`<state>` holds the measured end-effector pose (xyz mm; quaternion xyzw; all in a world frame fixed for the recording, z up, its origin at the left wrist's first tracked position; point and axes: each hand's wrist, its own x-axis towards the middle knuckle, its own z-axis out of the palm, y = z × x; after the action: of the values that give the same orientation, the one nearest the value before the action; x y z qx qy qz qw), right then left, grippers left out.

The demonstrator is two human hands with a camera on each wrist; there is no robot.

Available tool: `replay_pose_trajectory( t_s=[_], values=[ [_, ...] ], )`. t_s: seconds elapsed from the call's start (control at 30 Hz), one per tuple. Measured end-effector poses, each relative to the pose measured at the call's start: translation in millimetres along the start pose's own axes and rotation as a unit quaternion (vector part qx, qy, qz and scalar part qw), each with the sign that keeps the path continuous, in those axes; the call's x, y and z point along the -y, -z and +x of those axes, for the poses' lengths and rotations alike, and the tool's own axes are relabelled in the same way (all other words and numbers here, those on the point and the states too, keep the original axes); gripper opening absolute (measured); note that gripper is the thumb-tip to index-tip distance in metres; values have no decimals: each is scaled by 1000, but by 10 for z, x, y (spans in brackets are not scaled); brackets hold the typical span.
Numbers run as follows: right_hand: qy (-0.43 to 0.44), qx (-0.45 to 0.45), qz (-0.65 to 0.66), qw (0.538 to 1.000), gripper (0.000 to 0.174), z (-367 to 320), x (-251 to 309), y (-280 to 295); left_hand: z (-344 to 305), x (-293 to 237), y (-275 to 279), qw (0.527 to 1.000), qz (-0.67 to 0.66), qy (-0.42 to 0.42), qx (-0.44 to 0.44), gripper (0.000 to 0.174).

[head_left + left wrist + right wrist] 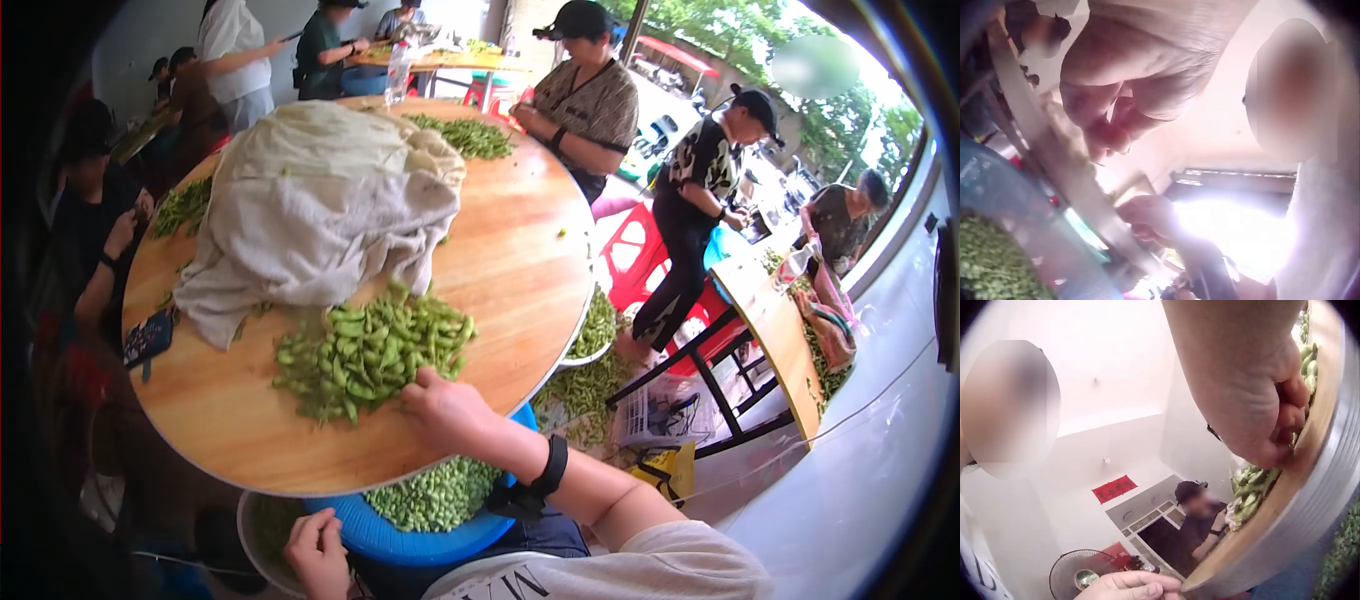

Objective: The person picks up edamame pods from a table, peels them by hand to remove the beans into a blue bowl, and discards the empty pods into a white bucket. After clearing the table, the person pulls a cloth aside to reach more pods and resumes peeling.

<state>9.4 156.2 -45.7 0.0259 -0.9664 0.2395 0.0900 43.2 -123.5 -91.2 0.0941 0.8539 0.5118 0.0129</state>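
A heap of green edamame pods [375, 350] lies on the round wooden table [520, 270]. At the heap's near edge is my right hand [447, 412], its curled fingers low against the tabletop. The right wrist view shows that hand [1260, 406] right beside the pods [1250, 497]; I cannot tell whether its fingertips pinch one. My left hand [318, 555] is below the table edge, by the rim of a blue basin [375, 535]. Its fingers are loosely bent toward the thumb, with nothing seen between them in the left wrist view [1141, 81]. Shelled green beans [435, 495] fill the basin.
A pale cloth [320, 200] covers a large mound on the table. More pods [470, 137] lie behind it, near a clear bottle [397, 72]. A phone [148, 338] rests at the left edge. Several people stand or sit around, with a red stool [640, 255] at right.
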Motion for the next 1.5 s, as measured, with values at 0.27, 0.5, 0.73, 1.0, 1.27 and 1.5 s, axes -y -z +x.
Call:
replay_pose_trajectory(
  t_s=[0.27, 0.5, 0.73, 1.0, 1.27, 1.5],
  values=[
    [191, 89, 140, 968, 14, -300, 180, 375, 468, -1025, -557, 955, -210, 119, 171, 10],
    [223, 80, 255, 938, 21, -435, 104, 453, 459, -1002, -521, 909, -221, 173, 309, 10],
    [-11, 34, 483, 875, 17, -628, 65, 255, 148, -1037, -592, 942, -262, 91, 191, 12],
    [-134, 224, 617, 742, 38, -773, 195, 221, -7, -1017, -676, 982, -59, -159, 86, 13],
    [-127, 213, 592, 767, 27, -830, 348, 83, -125, -977, -585, 981, 8, -180, 71, 10],
    [-84, 162, 485, 855, 27, -824, 454, -27, -235, -679, -695, 993, -68, -94, 18, 9]
  ],
)
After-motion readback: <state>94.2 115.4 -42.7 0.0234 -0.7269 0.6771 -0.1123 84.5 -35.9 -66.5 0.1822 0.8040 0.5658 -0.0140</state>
